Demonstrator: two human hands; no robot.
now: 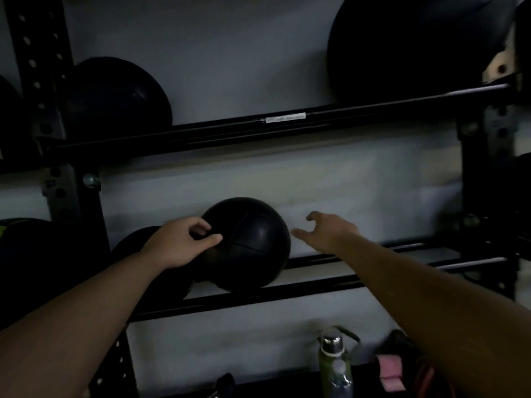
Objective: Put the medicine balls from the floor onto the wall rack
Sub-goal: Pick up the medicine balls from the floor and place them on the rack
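A round black seamed medicine ball (247, 244) is seated on the two black metal rails of the wall rack (316, 282), just beyond the fingertips of both hands. The left hand (179, 242) is laid against its left side, fingers curled loosely on the surface. The right hand (327, 232) is held just beside its right side, fingers spread wide, apparently not touching in the dim light. A second dark ball (135, 239) is partly hidden behind the left wrist.
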